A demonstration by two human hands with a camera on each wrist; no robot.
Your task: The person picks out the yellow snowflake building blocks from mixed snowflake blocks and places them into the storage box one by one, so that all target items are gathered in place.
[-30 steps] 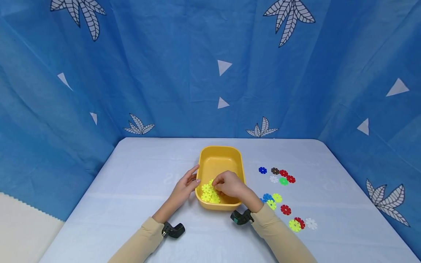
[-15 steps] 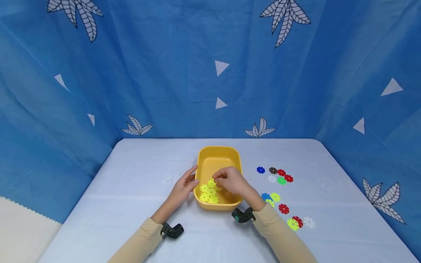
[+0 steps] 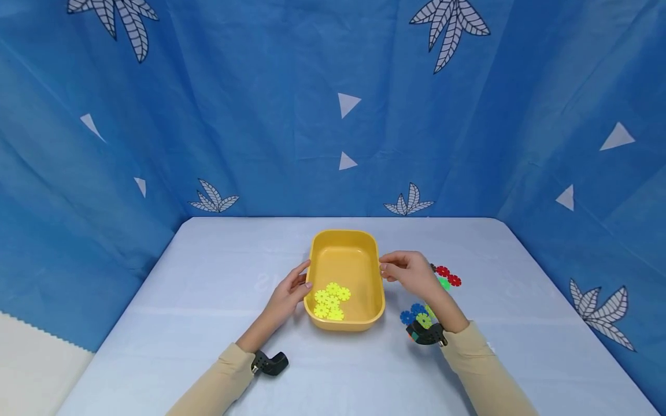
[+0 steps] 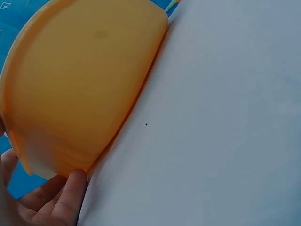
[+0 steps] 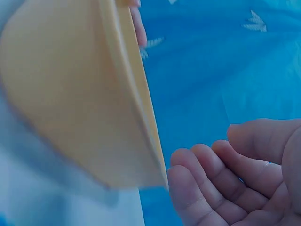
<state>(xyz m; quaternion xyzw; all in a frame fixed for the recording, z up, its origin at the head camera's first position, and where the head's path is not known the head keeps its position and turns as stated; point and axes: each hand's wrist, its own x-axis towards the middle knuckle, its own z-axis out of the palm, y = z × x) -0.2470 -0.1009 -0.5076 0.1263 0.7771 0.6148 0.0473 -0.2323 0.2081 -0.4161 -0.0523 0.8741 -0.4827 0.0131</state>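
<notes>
On the white table [image 3: 208, 260], bin [image 3: 346, 260] is set upright near the middle, its long sides run away from the wearer. Yellow pieces [image 3: 332, 304] are bunched in its near-left corner, some overlapped.

Bin's left side is touched by the left hand [image 3: 286, 294]. Fingertips are laid on the outer wall, thumb by the rim; bin isn't clamped as far as can be seen. Right hand [image 3: 413, 274] is held outside, just beside the right wall. In the right wrist view its thumb and fingertips are apart, fingers loosely bent, nothing gripped. Whether the rim is touched can't be told.

By the right wrist, blue pieces [image 3: 418, 309] are laid next to loose yellows [image 3: 424, 319], partly covered by a black wrist unit [image 3: 429, 335]. Farther back, red pieces [image 3: 455, 281] are overlapped, with a green piece [image 3: 444, 283] just beside and a dark piece [image 3: 433, 267] half hidden by the right hand.

Both forearms are covered by beige sleeves [image 3: 218, 375]. Blue curtain [image 3: 276, 115] is hung behind, printed with white triangles and leaves.
</notes>
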